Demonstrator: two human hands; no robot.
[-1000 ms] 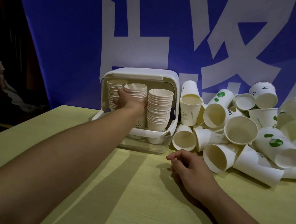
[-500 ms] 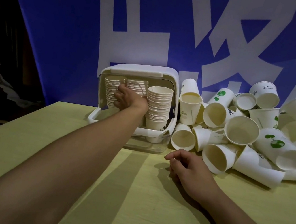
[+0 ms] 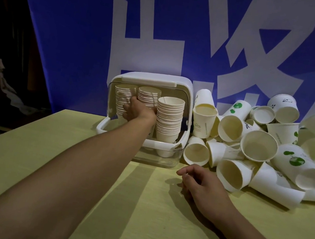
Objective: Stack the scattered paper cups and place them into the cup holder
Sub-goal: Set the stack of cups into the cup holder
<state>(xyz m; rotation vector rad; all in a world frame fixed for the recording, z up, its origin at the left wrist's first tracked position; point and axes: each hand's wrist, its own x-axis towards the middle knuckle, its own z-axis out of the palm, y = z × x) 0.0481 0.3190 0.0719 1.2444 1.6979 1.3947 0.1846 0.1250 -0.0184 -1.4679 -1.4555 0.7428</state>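
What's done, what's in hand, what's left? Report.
Done: three cup stacks stand in the cup holder, including the right stack. In hand: the left hand reaches in at the middle stack. Left: the scattered cups on the table; the right hand rests empty.

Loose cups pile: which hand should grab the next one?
Right, probably. The right hand rests open on the table beside the loose cups; the left hand is inside the cup holder at the middle stack.
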